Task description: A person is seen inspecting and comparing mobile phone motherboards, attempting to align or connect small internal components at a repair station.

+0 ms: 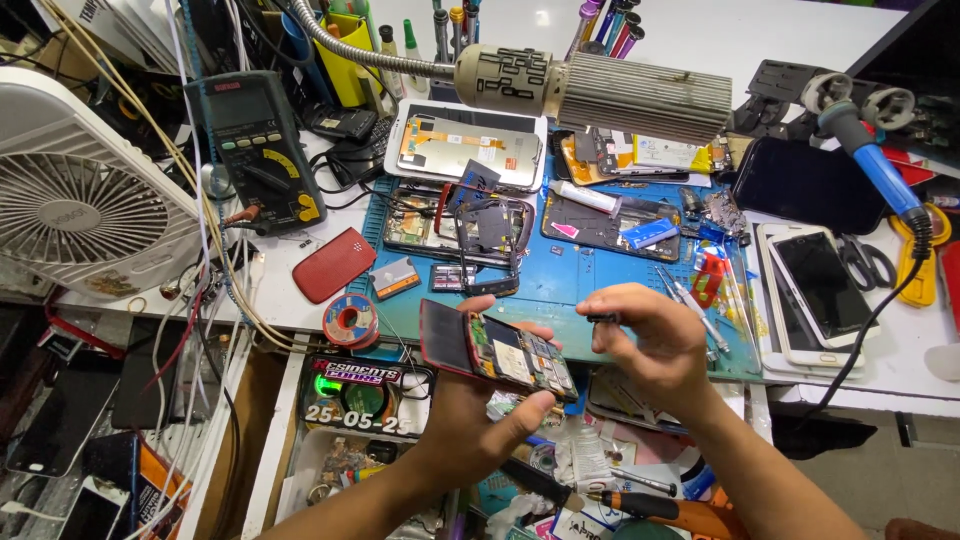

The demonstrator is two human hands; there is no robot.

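Note:
My left hand [478, 415] holds an opened phone [497, 350] with a red edge, its circuit board and battery side facing up, tilted over the front edge of the blue work mat [560, 280]. My right hand [652, 340] hovers just right of the phone, its thumb and forefinger pinched on a small dark part [602, 318]. The two hands are a few centimetres apart.
Several dismantled phones [468, 215] and a screen panel [467, 145] lie on the mat. A multimeter [258, 140] and a white fan [75, 195] stand at the left, a red phone cover [333, 264] and solder spool [350, 320] nearby. A lamp [600, 92] hangs overhead; a blue soldering iron [880, 165] rests at the right.

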